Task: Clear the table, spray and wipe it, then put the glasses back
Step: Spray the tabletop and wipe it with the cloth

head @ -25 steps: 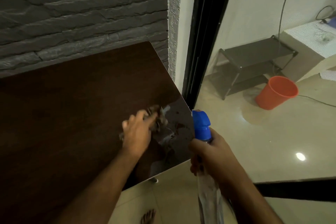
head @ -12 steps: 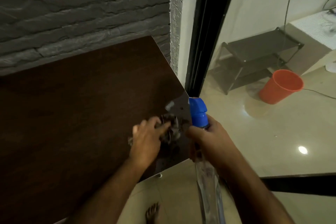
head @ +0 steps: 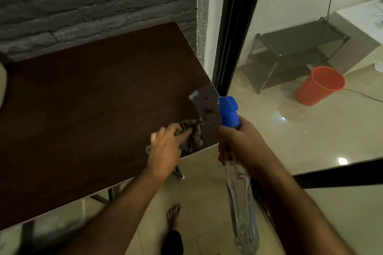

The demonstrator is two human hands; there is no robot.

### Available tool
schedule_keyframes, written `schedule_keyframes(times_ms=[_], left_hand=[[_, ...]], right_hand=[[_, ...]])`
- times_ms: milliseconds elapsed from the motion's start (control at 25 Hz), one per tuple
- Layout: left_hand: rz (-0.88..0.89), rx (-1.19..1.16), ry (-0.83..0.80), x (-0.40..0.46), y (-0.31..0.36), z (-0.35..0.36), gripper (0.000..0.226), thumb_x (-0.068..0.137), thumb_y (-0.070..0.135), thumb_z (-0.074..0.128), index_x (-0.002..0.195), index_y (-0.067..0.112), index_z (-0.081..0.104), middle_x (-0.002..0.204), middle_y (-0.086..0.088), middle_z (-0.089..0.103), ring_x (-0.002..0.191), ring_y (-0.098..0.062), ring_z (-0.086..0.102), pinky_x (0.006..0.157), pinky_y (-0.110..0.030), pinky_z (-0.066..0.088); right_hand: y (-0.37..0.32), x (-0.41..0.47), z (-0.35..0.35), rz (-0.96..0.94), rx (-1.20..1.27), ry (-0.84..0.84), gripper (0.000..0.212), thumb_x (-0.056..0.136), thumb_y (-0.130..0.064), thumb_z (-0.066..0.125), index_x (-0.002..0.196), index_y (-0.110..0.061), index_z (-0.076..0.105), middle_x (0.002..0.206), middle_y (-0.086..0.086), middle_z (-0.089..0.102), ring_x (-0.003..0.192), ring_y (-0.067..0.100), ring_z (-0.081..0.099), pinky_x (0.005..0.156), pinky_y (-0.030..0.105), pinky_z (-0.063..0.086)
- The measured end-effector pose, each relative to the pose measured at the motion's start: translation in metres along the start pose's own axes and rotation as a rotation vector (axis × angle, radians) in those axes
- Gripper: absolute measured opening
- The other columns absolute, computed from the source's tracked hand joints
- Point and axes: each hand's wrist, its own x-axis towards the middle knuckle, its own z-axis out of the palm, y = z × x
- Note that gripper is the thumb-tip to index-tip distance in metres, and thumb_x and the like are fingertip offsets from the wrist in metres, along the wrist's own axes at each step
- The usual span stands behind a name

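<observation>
A dark brown wooden table [head: 87, 109] stands against a grey stone wall. On its near right corner my left hand [head: 165, 149] presses a crumpled dark cloth [head: 191, 132], fingers curled over it. Wet smears glisten on the tabletop just beyond the cloth. Off the table's right edge, my right hand [head: 238, 143] grips a clear spray bottle [head: 241, 203] by its neck, the blue nozzle [head: 228, 111] pointing up. No glasses are in view.
A black door frame [head: 228, 27] with a glass pane rises right of the table. Behind the glass sit an orange bucket [head: 320, 86] and a grey rack [head: 298, 47] on a glossy floor. My bare foot [head: 174, 215] is below the table's front edge.
My left hand with the cloth has slid across the table's near right corner. The right hand has kept the spray bottle beside the edge, and the view has shifted a little.
</observation>
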Motion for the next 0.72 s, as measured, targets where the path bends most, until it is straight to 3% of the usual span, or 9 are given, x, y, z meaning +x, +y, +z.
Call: schedule_keyframes(times_ms=[80,200,280,400,480,520,640,720], left_hand=[[0.08,0.009,-0.001,-0.044,-0.022,0.0,0.07,0.073,0.008,0.07,0.131,0.041,0.052,0.122,0.002,0.051,0.1,-0.024,0.05,0.082,-0.04,0.038],[-0.181,0.009,0.023,0.003,-0.055,-0.011,0.062,0.082,0.008,0.063,0.134,0.04,0.051,0.126,-0.002,0.049,0.107,-0.028,0.049,0.088,-0.043,0.034],[-0.256,0.013,0.067,0.046,-0.032,-0.012,0.059,0.087,0.008,0.054,0.135,0.042,0.049,0.128,-0.001,0.048,0.108,-0.027,0.047,0.09,-0.042,0.033],[-0.002,0.027,0.002,0.029,0.034,0.007,0.061,0.087,0.007,0.053,0.136,0.043,0.046,0.127,0.004,0.044,0.105,-0.021,0.045,0.091,-0.038,0.033],[0.155,-0.001,-0.03,-0.004,0.029,0.008,0.06,0.086,0.01,0.058,0.135,0.043,0.046,0.129,0.007,0.044,0.106,-0.019,0.042,0.092,-0.036,0.034],[0.146,-0.01,-0.009,-0.003,0.01,0.004,0.061,0.084,0.009,0.06,0.134,0.043,0.048,0.13,0.006,0.044,0.107,-0.02,0.042,0.091,-0.036,0.035],[-0.134,0.039,0.068,0.075,-0.042,-0.007,0.059,0.087,0.01,0.055,0.136,0.042,0.048,0.131,-0.002,0.047,0.111,-0.028,0.046,0.092,-0.042,0.033],[-0.24,0.006,0.087,0.118,-0.031,-0.011,0.056,0.09,0.011,0.05,0.137,0.041,0.046,0.132,-0.003,0.046,0.112,-0.028,0.045,0.094,-0.042,0.033]], right_hand=[[0.001,-0.006,-0.005,0.009,0.007,0.004,0.023,0.085,-0.012,0.062,0.106,-0.014,0.051,0.066,0.007,0.055,0.054,0.019,0.054,0.058,0.035,0.054],[0.009,-0.01,-0.014,0.009,-0.015,0.026,0.024,0.086,-0.013,0.062,0.107,-0.016,0.051,0.064,0.006,0.056,0.055,0.021,0.056,0.06,0.037,0.054],[0.012,-0.011,-0.016,0.012,-0.034,0.054,0.022,0.085,-0.014,0.062,0.104,-0.017,0.052,0.062,0.005,0.057,0.055,0.022,0.056,0.059,0.037,0.054],[0.014,-0.013,-0.017,-0.002,-0.021,0.058,0.018,0.085,-0.013,0.062,0.1,-0.016,0.052,0.061,0.005,0.056,0.053,0.022,0.055,0.055,0.035,0.052],[0.012,-0.014,-0.02,-0.006,-0.003,0.05,0.018,0.085,-0.013,0.062,0.1,-0.016,0.052,0.062,0.005,0.056,0.054,0.021,0.055,0.056,0.035,0.052],[0.012,-0.015,-0.022,-0.001,0.009,0.049,0.019,0.085,-0.013,0.062,0.101,-0.016,0.052,0.062,0.005,0.056,0.054,0.02,0.055,0.057,0.035,0.053],[0.014,-0.01,-0.03,0.013,0.03,0.076,0.021,0.084,-0.014,0.064,0.1,-0.02,0.051,0.053,-0.003,0.057,0.052,0.018,0.056,0.059,0.036,0.054],[0.016,-0.005,-0.032,0.016,0.041,0.096,0.022,0.085,-0.013,0.064,0.101,-0.02,0.051,0.052,-0.004,0.057,0.051,0.018,0.056,0.058,0.036,0.054]])
